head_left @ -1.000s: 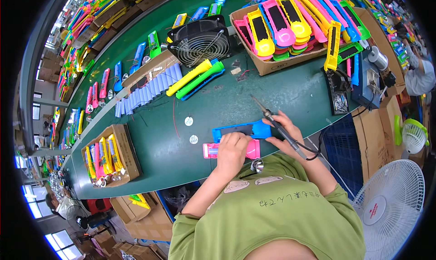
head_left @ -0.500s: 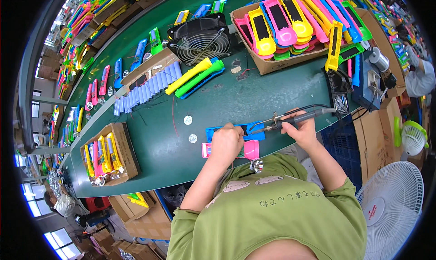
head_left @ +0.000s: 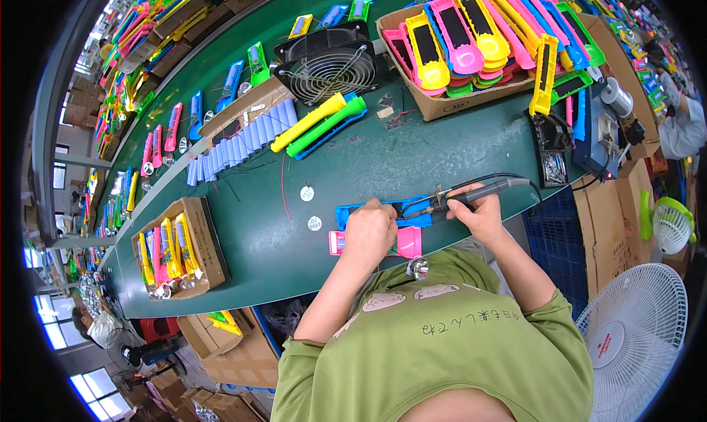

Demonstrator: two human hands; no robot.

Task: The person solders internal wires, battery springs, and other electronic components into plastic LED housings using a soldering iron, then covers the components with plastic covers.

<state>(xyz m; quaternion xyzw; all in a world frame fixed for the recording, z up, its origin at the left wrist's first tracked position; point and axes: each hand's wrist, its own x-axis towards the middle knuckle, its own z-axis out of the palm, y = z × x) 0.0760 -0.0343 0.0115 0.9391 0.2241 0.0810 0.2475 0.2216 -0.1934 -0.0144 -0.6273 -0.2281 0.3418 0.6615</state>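
Note:
A soldering iron [head_left: 479, 193] with a dark handle is gripped in my right hand [head_left: 477, 214], its tip pointing left over a blue plastic flashlight housing [head_left: 420, 219]. My left hand [head_left: 370, 230] is closed, fingertips pinched together at the housing's middle; what they hold is hidden under them. Just nearer to me lies a pink flashlight housing [head_left: 409, 242], partly covered by my left hand. A shiny reflector cup [head_left: 418, 268] hangs at the table edge beside it.
On the green table [head_left: 456, 153] stand a black fan [head_left: 328, 72], a row of lilac cylinders [head_left: 243, 143] and a carton of colourful housings [head_left: 471, 102]. A smaller carton [head_left: 210, 249] sits left. A solder spool [head_left: 616, 98] and soldering station [head_left: 593, 146] are right. A white fan [head_left: 630, 333] stands lower right.
My right hand and the soldering iron have shifted slightly left. My left hand stays over the blue housing. The whole view has moved a little.

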